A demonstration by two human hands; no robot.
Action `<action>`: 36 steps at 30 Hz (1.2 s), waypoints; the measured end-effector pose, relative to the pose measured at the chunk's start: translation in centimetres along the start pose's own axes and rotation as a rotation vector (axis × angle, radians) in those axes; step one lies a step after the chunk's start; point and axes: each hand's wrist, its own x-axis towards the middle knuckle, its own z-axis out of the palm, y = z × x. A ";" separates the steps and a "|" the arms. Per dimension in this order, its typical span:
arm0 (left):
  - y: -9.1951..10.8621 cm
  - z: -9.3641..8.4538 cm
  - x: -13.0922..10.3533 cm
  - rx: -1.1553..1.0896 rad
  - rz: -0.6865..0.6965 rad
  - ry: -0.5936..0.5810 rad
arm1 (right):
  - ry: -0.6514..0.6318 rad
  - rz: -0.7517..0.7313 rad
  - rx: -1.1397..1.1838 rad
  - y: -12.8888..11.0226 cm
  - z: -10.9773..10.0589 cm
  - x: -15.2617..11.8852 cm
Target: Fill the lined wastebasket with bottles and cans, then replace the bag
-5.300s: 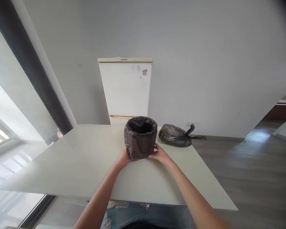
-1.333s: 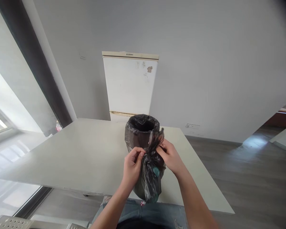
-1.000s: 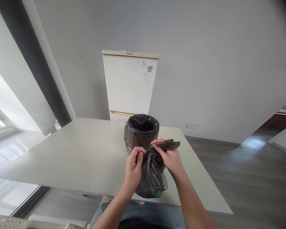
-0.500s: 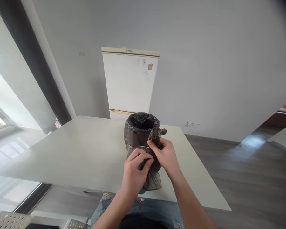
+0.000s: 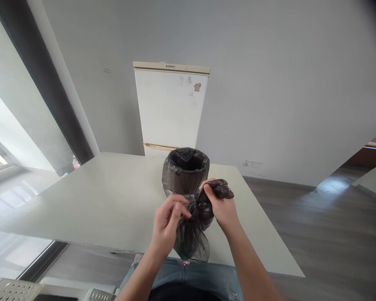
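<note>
- I have the right hand (image 5: 224, 211) pinching the gathered end of the black plastic bag (image 5: 192, 242); the left hand (image 5: 164, 223) curls at its neck, grip unclear to me.
- Bag's just nearside of the lined bin (image 5: 183, 182).
- I judge this knotting; next calls for steady, gentle tension.

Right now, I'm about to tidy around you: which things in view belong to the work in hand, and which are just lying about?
In the work:
- gathered bag, in the right hand
- bag-lined bin, close behind
- table

Just about:
- fridge
- perforated item, lower left
</note>
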 end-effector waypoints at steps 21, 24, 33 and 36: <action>-1.7 0.1 1.6 -0.096 -0.140 0.096 | 0.282 -0.348 -0.301 -0.3 -0.5 -2.7; -1.3 0.2 1.4 -0.118 -0.135 0.108 | 0.098 -0.469 -0.423 -1.0 -0.1 -4.0; -1.0 -0.2 0.6 0.070 -0.082 0.139 | -0.109 -0.355 -0.425 -1.4 -0.1 -3.1; -0.8 -1.1 0.7 0.175 -0.069 0.142 | -0.107 -0.252 -0.356 -1.5 -1.0 -3.0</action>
